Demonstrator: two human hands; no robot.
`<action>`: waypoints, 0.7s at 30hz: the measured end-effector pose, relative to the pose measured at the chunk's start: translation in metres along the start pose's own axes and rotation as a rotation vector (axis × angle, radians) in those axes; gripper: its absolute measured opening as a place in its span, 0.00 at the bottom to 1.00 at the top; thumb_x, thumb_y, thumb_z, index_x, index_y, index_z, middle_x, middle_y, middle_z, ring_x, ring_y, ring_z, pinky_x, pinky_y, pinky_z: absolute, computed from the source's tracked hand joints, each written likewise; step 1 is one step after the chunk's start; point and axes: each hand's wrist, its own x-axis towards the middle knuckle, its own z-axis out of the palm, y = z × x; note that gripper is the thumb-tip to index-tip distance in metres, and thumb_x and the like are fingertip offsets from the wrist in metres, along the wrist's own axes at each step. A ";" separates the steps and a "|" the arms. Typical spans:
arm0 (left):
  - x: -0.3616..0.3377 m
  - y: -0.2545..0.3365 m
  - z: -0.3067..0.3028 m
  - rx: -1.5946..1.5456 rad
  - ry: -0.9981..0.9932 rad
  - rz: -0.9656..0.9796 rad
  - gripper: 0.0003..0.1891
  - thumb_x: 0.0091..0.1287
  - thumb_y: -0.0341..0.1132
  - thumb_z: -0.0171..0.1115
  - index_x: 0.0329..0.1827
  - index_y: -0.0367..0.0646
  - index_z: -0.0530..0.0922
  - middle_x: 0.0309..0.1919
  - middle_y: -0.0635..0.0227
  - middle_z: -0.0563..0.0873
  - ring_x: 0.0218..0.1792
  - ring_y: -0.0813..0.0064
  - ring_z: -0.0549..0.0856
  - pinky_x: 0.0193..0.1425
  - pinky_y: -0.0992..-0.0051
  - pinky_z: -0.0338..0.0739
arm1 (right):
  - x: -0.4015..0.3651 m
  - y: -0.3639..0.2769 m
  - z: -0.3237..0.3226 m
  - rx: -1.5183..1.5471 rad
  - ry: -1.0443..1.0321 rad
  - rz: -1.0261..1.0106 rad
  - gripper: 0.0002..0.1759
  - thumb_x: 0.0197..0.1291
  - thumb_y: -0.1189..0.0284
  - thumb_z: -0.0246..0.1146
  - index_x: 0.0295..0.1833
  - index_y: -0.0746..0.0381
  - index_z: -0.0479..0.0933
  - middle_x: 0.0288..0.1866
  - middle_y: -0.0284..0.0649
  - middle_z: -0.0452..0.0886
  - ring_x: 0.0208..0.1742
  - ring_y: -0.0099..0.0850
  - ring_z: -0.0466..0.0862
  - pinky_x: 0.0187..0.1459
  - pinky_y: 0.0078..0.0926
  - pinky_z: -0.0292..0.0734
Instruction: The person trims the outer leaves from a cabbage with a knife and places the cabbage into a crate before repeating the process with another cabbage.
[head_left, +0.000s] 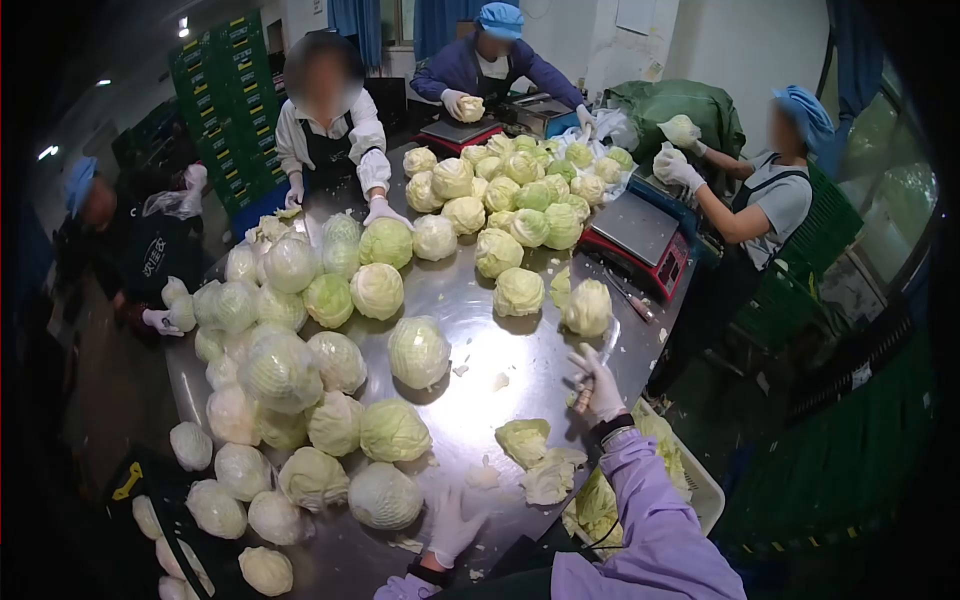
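Note:
My left hand (455,524), in a white glove, is low over the steel table with its fingers spread and nothing in them. Just left of it sits a net-wrapped cabbage (385,496). In my gloved right hand (600,388) is a brown-handled tool (584,399), held against the palm while some fingers stretch forward. Its working end cannot be made out. A bare cabbage (587,308) stands just beyond those fingertips, apparently apart from them. Loose cabbage leaves (524,441) lie on the table between my hands.
Many wrapped cabbages (280,370) crowd the left side; unwrapped ones (530,196) are heaped at the back. A scale (632,232) and a knife (630,297) lie at right. A white crate (708,492) of leaves stands below my right arm. Several co-workers surround the table (470,345).

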 end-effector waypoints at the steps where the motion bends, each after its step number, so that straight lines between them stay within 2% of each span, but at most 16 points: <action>1: 0.009 0.017 -0.005 0.000 -0.008 -0.003 0.41 0.57 0.47 0.71 0.69 0.34 0.63 0.68 0.41 0.63 0.69 0.45 0.63 0.72 0.59 0.58 | -0.004 -0.010 0.018 -0.185 -0.062 0.165 0.32 0.64 0.58 0.63 0.68 0.62 0.63 0.53 0.40 0.80 0.25 0.16 0.75 0.23 0.13 0.72; 3: 0.028 0.065 -0.016 -0.196 -0.269 -0.111 0.42 0.57 0.47 0.71 0.70 0.34 0.61 0.70 0.42 0.60 0.71 0.45 0.60 0.73 0.59 0.57 | -0.002 0.029 0.026 -0.680 -0.351 0.177 0.28 0.62 0.60 0.65 0.63 0.61 0.70 0.53 0.41 0.81 0.30 0.24 0.81 0.29 0.23 0.77; 4: 0.026 0.049 0.011 -0.175 -0.313 -0.004 0.42 0.59 0.48 0.69 0.71 0.34 0.60 0.71 0.43 0.60 0.72 0.46 0.59 0.75 0.59 0.55 | -0.010 0.050 0.027 -0.987 -0.475 -0.082 0.26 0.60 0.59 0.66 0.59 0.61 0.73 0.51 0.42 0.81 0.33 0.30 0.82 0.33 0.28 0.78; 5: 0.027 0.043 0.031 -0.175 -0.315 -0.004 0.42 0.59 0.48 0.69 0.71 0.34 0.60 0.71 0.43 0.60 0.72 0.46 0.59 0.75 0.59 0.55 | -0.022 0.068 0.026 -1.283 -0.595 -0.356 0.24 0.58 0.58 0.67 0.56 0.61 0.77 0.49 0.43 0.81 0.35 0.36 0.83 0.37 0.33 0.78; 7: 0.023 0.041 0.060 -0.202 -0.388 0.371 0.40 0.63 0.49 0.65 0.72 0.36 0.59 0.71 0.44 0.61 0.74 0.49 0.58 0.76 0.60 0.53 | -0.059 0.069 0.031 -1.592 -0.645 -0.290 0.25 0.54 0.55 0.68 0.52 0.61 0.79 0.46 0.45 0.82 0.41 0.43 0.83 0.45 0.36 0.77; 9: 0.010 0.040 0.070 -0.332 -0.719 0.386 0.37 0.67 0.50 0.61 0.74 0.42 0.59 0.72 0.49 0.63 0.75 0.54 0.58 0.77 0.60 0.52 | -0.073 0.069 -0.003 -1.597 -0.715 -0.339 0.27 0.51 0.54 0.70 0.52 0.60 0.79 0.42 0.46 0.83 0.41 0.44 0.83 0.44 0.34 0.77; 10: 0.010 0.055 0.054 -0.333 -0.917 0.244 0.31 0.69 0.50 0.59 0.71 0.46 0.65 0.69 0.55 0.69 0.71 0.58 0.66 0.74 0.63 0.58 | -0.073 0.056 -0.024 -1.598 -0.809 -0.220 0.26 0.52 0.52 0.69 0.51 0.58 0.80 0.39 0.45 0.83 0.37 0.41 0.83 0.40 0.34 0.77; 11: 0.011 0.056 0.045 -0.341 -0.898 0.225 0.31 0.69 0.50 0.59 0.71 0.46 0.65 0.69 0.55 0.69 0.71 0.58 0.66 0.74 0.63 0.58 | -0.076 0.041 -0.043 -1.593 -0.909 -0.097 0.25 0.54 0.50 0.67 0.50 0.57 0.80 0.36 0.44 0.83 0.33 0.39 0.83 0.37 0.35 0.77; 13: 0.011 0.050 0.028 -0.473 -1.021 0.109 0.26 0.70 0.48 0.58 0.68 0.46 0.70 0.63 0.60 0.77 0.64 0.63 0.75 0.69 0.68 0.66 | -0.071 -0.001 -0.061 -1.518 -0.997 0.298 0.28 0.54 0.57 0.71 0.56 0.62 0.77 0.36 0.41 0.83 0.30 0.32 0.80 0.34 0.29 0.75; 14: 0.010 0.035 0.036 -0.476 -0.857 0.090 0.23 0.71 0.46 0.57 0.66 0.45 0.73 0.58 0.62 0.81 0.57 0.68 0.80 0.63 0.72 0.71 | -0.067 -0.016 -0.042 -1.528 -1.020 0.291 0.28 0.54 0.57 0.71 0.56 0.62 0.77 0.36 0.41 0.83 0.30 0.32 0.80 0.34 0.29 0.75; 15: 0.016 0.035 0.029 -0.585 -0.714 -0.010 0.23 0.71 0.44 0.57 0.66 0.43 0.72 0.58 0.63 0.81 0.56 0.72 0.80 0.63 0.74 0.71 | -0.062 -0.033 -0.020 -1.273 -0.800 0.389 0.27 0.56 0.60 0.70 0.58 0.63 0.76 0.36 0.38 0.82 0.28 0.27 0.78 0.31 0.25 0.73; 16: 0.022 0.037 0.020 -0.671 -0.603 -0.114 0.24 0.71 0.44 0.58 0.66 0.41 0.72 0.57 0.61 0.81 0.57 0.70 0.80 0.61 0.74 0.73 | -0.058 -0.047 0.005 -1.009 -0.575 0.473 0.27 0.57 0.64 0.70 0.60 0.64 0.75 0.37 0.35 0.82 0.25 0.21 0.76 0.27 0.21 0.72; 17: 0.027 0.037 0.014 -0.751 -0.493 -0.214 0.24 0.71 0.43 0.59 0.66 0.39 0.71 0.56 0.58 0.81 0.57 0.68 0.79 0.60 0.74 0.74 | -0.053 -0.052 0.046 -0.901 -0.490 0.299 0.24 0.60 0.68 0.67 0.58 0.69 0.74 0.30 0.33 0.79 0.22 0.17 0.74 0.22 0.15 0.67; 18: 0.030 0.030 0.015 -0.752 -0.483 -0.213 0.24 0.71 0.43 0.59 0.66 0.39 0.71 0.56 0.58 0.81 0.57 0.68 0.79 0.60 0.74 0.74 | -0.035 -0.047 0.076 -0.912 -0.522 0.204 0.30 0.59 0.65 0.69 0.62 0.68 0.71 0.31 0.32 0.79 0.21 0.18 0.75 0.22 0.15 0.70; 20: 0.033 0.011 0.020 -0.935 -0.272 -0.399 0.22 0.71 0.38 0.59 0.65 0.38 0.72 0.57 0.61 0.81 0.56 0.76 0.79 0.59 0.77 0.74 | -0.005 -0.020 0.135 -0.904 -0.480 0.006 0.33 0.57 0.62 0.69 0.64 0.68 0.70 0.32 0.33 0.80 0.22 0.19 0.76 0.23 0.16 0.73; 21: 0.034 0.008 0.014 -0.934 -0.256 -0.411 0.22 0.71 0.38 0.59 0.65 0.38 0.72 0.57 0.61 0.81 0.56 0.76 0.79 0.59 0.77 0.74 | 0.013 -0.004 0.161 -0.978 -0.561 -0.244 0.37 0.56 0.58 0.70 0.65 0.67 0.69 0.37 0.40 0.81 0.26 0.22 0.80 0.25 0.18 0.76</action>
